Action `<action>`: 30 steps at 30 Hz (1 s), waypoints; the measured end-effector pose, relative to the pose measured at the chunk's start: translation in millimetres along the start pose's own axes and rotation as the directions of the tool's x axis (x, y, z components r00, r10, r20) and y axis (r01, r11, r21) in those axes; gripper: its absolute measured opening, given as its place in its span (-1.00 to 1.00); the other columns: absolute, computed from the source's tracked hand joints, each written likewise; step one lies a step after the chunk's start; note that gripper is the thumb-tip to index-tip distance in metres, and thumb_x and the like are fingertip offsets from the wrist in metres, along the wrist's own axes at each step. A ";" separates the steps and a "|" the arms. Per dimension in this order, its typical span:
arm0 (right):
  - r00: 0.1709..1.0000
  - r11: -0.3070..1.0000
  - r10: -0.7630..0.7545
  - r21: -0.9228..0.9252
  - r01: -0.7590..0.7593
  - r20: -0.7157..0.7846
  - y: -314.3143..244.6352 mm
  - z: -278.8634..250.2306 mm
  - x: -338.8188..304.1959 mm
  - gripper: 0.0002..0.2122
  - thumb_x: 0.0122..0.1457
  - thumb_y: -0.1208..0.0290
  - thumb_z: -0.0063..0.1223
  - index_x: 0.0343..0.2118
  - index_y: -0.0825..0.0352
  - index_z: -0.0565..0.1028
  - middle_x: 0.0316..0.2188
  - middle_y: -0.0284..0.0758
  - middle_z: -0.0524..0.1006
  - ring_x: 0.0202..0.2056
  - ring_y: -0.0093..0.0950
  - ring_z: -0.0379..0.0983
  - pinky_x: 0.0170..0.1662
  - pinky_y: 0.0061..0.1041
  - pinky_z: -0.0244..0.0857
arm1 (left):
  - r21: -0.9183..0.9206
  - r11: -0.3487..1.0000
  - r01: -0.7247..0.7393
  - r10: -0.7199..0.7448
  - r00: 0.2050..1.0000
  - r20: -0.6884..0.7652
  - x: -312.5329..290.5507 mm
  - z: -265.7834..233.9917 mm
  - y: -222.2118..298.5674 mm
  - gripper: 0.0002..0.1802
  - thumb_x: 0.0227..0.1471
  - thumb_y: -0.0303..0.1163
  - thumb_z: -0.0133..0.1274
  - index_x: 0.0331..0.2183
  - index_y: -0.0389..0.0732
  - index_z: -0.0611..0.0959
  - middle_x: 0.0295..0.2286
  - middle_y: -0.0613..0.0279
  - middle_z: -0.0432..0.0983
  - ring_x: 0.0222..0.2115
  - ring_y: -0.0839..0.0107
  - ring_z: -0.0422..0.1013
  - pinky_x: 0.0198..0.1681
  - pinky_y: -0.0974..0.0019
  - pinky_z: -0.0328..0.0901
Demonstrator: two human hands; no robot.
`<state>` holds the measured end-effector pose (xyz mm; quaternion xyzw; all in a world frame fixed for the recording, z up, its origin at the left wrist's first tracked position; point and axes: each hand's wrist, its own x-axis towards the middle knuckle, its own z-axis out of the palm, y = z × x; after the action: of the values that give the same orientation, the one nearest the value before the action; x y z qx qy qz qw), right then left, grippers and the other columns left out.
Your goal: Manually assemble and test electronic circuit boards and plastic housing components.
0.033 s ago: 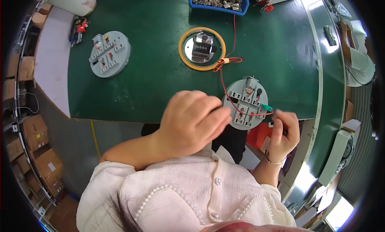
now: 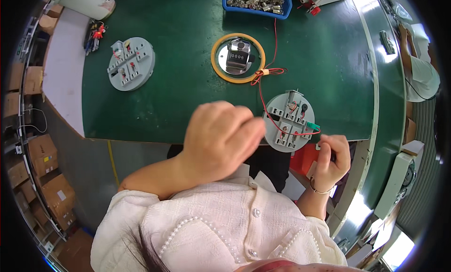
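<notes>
My left hand (image 2: 223, 140) hovers over the near table edge, left of a round grey base (image 2: 276, 139). Its fingers curl together, slightly blurred, and hide whatever they may hold. The base carries small electrical parts, a bulb and a black round piece among them. A red wire (image 2: 275, 124) crosses it to a green clip (image 2: 312, 126) at its right side. Just below the clip is my right hand (image 2: 332, 157), thumb and forefinger brought close in a pinch. I cannot make out anything between those fingertips.
A similar grey base (image 2: 141, 79) lies at the left. A silver tally counter (image 2: 237, 56) sits inside a yellow ring (image 2: 214, 67). Behind are a blue bin (image 2: 256, 11) of small bulbs and a box with red terminals (image 2: 315, 10). Another person (image 2: 420, 77) sits at right.
My left hand has shifted a little to the left, away from the grey base. My right hand has hardly moved. The whole view has shifted slightly.
</notes>
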<state>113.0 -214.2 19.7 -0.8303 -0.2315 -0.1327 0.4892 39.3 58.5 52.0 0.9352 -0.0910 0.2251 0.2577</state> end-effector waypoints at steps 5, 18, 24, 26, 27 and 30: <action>0.999 0.997 -0.015 0.082 0.013 0.028 -14.7 12.3 -10.1 -0.88 0.01 0.63 0.26 -0.35 0.41 0.65 -0.49 -0.30 0.56 -0.56 -0.55 0.40 -0.48 -0.61 0.24 | 0.326 0.945 -0.004 0.018 0.999 -0.042 18.4 5.5 -28.8 -0.77 0.01 -0.36 0.29 -0.24 -0.17 0.71 -0.39 0.29 0.43 -0.34 0.26 0.39 -0.33 0.16 0.24; 0.990 0.973 -0.128 0.202 0.113 0.062 -31.3 8.5 -20.5 -0.87 -0.02 0.64 0.29 -0.37 0.37 0.65 -0.56 -0.36 0.53 -0.60 -0.55 0.39 -0.54 -0.60 0.22 | 0.480 0.877 0.022 0.044 0.991 -0.125 41.7 0.2 -30.2 -0.85 -0.02 -0.40 0.28 -0.35 -0.13 0.64 -0.42 0.32 0.38 -0.36 0.27 0.37 -0.32 0.15 0.19; 0.974 0.945 -0.222 0.258 0.202 0.052 -53.1 -1.1 -10.7 -0.81 -0.06 0.67 0.30 -0.33 0.37 0.67 -0.54 -0.35 0.53 -0.57 -0.51 0.44 -0.52 -0.58 0.27 | 0.494 0.865 0.087 -0.008 0.987 -0.159 33.3 -23.3 -8.6 -0.80 -0.06 -0.44 0.29 -0.35 -0.14 0.60 -0.45 0.33 0.43 -0.38 0.24 0.41 -0.26 0.10 0.22; 0.973 0.951 -0.226 0.227 0.211 0.045 -58.0 0.6 -5.3 -0.78 -0.08 0.68 0.31 -0.31 0.36 0.68 -0.51 -0.35 0.53 -0.55 -0.52 0.45 -0.52 -0.58 0.28 | 0.371 0.926 0.070 -0.016 0.989 -0.146 24.8 -28.0 3.6 -0.79 -0.06 -0.45 0.29 -0.34 -0.15 0.59 -0.47 0.34 0.45 -0.41 0.24 0.41 -0.26 0.12 0.24; 0.970 0.953 -0.236 0.210 0.221 0.050 -61.6 2.8 -3.1 -0.75 -0.09 0.68 0.32 -0.28 0.35 0.68 -0.48 -0.35 0.54 -0.53 -0.52 0.45 -0.51 -0.58 0.29 | 0.252 0.965 0.071 -0.039 0.990 -0.133 17.5 -32.1 11.1 -0.78 -0.07 -0.46 0.29 -0.33 -0.16 0.59 -0.49 0.34 0.46 -0.44 0.24 0.42 -0.27 0.13 0.25; 0.987 0.971 -0.140 0.205 0.122 0.077 -79.7 16.4 4.6 -0.67 -0.12 0.69 0.34 -0.22 0.32 0.69 -0.41 -0.36 0.54 -0.49 -0.56 0.44 -0.51 -0.59 0.29 | 0.035 0.999 0.035 -0.032 0.996 -0.081 1.5 -38.1 35.4 -0.76 -0.07 -0.49 0.29 -0.31 -0.18 0.59 -0.53 0.35 0.48 -0.52 0.25 0.42 -0.30 0.16 0.27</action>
<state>75.8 -165.8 73.6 -0.7651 -0.3198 -0.1031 0.5493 16.3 48.2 97.5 0.9314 -0.0607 0.2597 0.2479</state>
